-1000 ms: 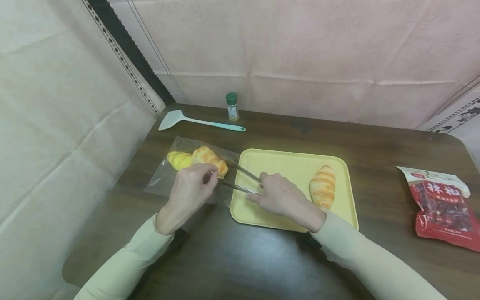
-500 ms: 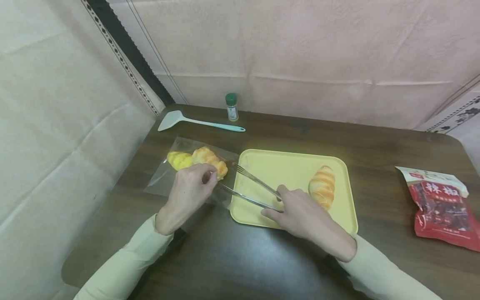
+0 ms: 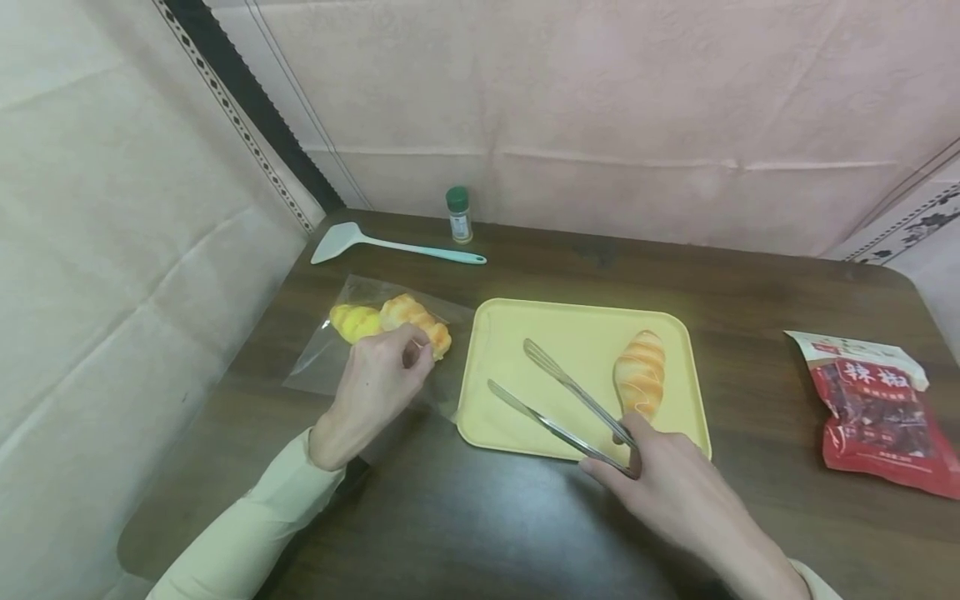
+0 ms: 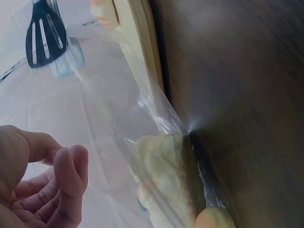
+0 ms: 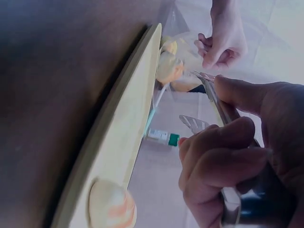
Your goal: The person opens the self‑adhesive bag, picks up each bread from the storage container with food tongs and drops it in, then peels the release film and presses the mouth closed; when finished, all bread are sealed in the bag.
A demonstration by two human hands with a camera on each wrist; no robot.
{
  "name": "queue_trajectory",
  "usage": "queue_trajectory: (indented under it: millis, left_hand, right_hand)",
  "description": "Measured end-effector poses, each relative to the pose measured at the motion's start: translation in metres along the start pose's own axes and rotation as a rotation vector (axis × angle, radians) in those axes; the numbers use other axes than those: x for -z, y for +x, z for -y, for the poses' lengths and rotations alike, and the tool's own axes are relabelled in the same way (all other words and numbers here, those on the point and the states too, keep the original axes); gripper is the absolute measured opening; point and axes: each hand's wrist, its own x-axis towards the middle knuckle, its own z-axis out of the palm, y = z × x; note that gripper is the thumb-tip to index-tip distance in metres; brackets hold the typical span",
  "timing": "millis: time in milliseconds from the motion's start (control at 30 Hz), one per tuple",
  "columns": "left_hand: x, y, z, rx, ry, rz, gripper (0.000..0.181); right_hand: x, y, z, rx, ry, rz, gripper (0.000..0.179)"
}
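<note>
My left hand pinches the edge of a clear plastic bag between thumb and forefinger. Inside the bag lie a yellow bread roll and a golden, knobbly bread roll, the latter partly behind the fingers. Metal tongs are held in my right hand, their slotted ends spread apart over the yellow tray with nothing between them. A striped oval bread roll sits on the tray's right side, just beyond the tongs. The right wrist view shows the fingers curled round the tongs.
A pale blue spatula lies at the back left, near a small green-capped seasoning bottle. To the far right is a red and white food packet. Cloth walls stand behind and left of the dark wooden table.
My right hand has drawn the tongs away from the bag, to the right and nearer to me, over the tray. The left hand stays at the bag, and both rolls remain inside.
</note>
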Motion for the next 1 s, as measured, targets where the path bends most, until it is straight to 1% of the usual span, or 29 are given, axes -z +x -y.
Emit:
queue_trajectory:
  millis: [167, 267, 500, 600, 700, 767, 933, 1000]
  left_hand:
    - [-0.002, 0.0, 0.001, -0.005, 0.011, 0.004, 0.005]
    - [-0.003, 0.001, 0.002, -0.016, 0.018, -0.002, 0.006]
    - [-0.004, 0.0, 0.003, -0.03, 0.025, -0.012, 0.012]
    - [-0.003, 0.0, 0.003, -0.023, 0.025, -0.009, 0.014]
    - [-0.003, 0.0, 0.002, -0.017, 0.028, -0.003, 0.016]
    - [-0.003, 0.0, 0.002, -0.015, 0.032, -0.002, 0.017]
    - [-0.003, 0.0, 0.003, -0.017, 0.043, 0.002, 0.017]
    - [-0.003, 0.0, 0.003, -0.019, 0.049, 0.006, 0.017]
  right_hand:
    - [-0.001, -0.015, -0.015, 0.011, -0.022, -0.074, 0.042]
    - [-0.002, -0.023, -0.024, -0.025, -0.037, -0.081, 0.045]
    - [-0.001, -0.036, -0.043, -0.13, -0.058, -0.068, 0.056]
    - [0.0, -0.038, -0.052, -0.188, -0.058, -0.031, 0.065]
    - [0.002, -0.04, -0.061, -0.25, -0.047, 0.01, 0.07]
    - [0.002, -0.043, -0.066, -0.275, -0.039, 0.011, 0.07]
    - [-0.004, -0.052, -0.08, -0.281, -0.034, -0.068, 0.061]
    - [-0.005, -0.054, -0.086, -0.29, -0.034, -0.078, 0.062]
